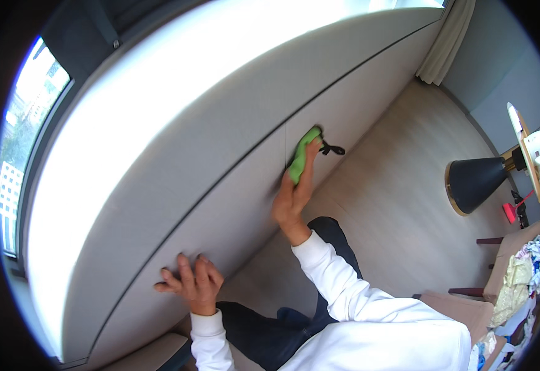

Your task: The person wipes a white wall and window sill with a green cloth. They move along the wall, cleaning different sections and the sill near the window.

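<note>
My right hand [296, 188] grips a green cloth [303, 155] and holds it against the pale panel [246, 185] below the window sill. A black strap or cord [332, 149] hangs out beside the fingers. Lower left, my left hand [195, 280] rests with spread fingertips on the same panel, just under its dark horizontal groove, and holds nothing. Both arms wear white sleeves. Part of the cloth lies hidden behind my right fingers.
A round table with a dark conical base [476, 183] bears a white kettle [539, 148]. Upholstered chairs [460, 308] stand at the lower right, with crumpled fabrics [518, 280] on them. A beige curtain [446, 46] hangs at the top right; another seat [151, 355] is at the lower left.
</note>
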Demonstrator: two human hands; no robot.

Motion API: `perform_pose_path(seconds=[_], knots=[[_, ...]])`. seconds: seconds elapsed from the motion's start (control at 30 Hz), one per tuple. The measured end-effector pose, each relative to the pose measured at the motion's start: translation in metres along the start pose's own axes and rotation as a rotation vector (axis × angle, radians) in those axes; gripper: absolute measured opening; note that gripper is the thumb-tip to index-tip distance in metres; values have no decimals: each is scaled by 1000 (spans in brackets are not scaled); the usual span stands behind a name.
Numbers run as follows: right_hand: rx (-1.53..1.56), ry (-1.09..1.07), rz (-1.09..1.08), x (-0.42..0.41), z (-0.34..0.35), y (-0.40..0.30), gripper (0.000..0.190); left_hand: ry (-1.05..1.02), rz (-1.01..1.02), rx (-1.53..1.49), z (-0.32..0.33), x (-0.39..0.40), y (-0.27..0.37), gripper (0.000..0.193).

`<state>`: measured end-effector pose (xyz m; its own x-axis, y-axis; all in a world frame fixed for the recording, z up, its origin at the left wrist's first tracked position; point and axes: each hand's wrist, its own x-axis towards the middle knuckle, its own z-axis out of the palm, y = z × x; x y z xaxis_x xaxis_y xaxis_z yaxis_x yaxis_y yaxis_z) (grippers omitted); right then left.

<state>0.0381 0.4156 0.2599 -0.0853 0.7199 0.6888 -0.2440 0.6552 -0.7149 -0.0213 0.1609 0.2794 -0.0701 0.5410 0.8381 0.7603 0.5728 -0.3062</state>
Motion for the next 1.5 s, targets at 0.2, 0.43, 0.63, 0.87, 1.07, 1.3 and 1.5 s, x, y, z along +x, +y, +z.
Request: perform_pose_path(seconds=[0.2,0.43,0.63,0.87,1.07,1.3,1.5], knots=[[107,135,214,115,19,-70,56,-272,-180,-312,-34,16,16,8],[60,-114,472,88,56,-208,82,-567,-814,-748,-130,98,31,16],[-24,32,818,145,64,-204,96,-760,-995,-772,-202,164,-9,20],[-132,220,847,314,-15,-35,98,-736,-1005,-916,-179,223,-8,23],[31,365,1119,408,-62,23,87,-933,-1298,-1153,-131,306,36,25],[-42,330,1049,325,-14,-61,67,-1206,-2106,-1500,-77,346,89,27],[139,165,1371,288,6,-144,63,-498,-2417,-2329,-35,352,122,48]])
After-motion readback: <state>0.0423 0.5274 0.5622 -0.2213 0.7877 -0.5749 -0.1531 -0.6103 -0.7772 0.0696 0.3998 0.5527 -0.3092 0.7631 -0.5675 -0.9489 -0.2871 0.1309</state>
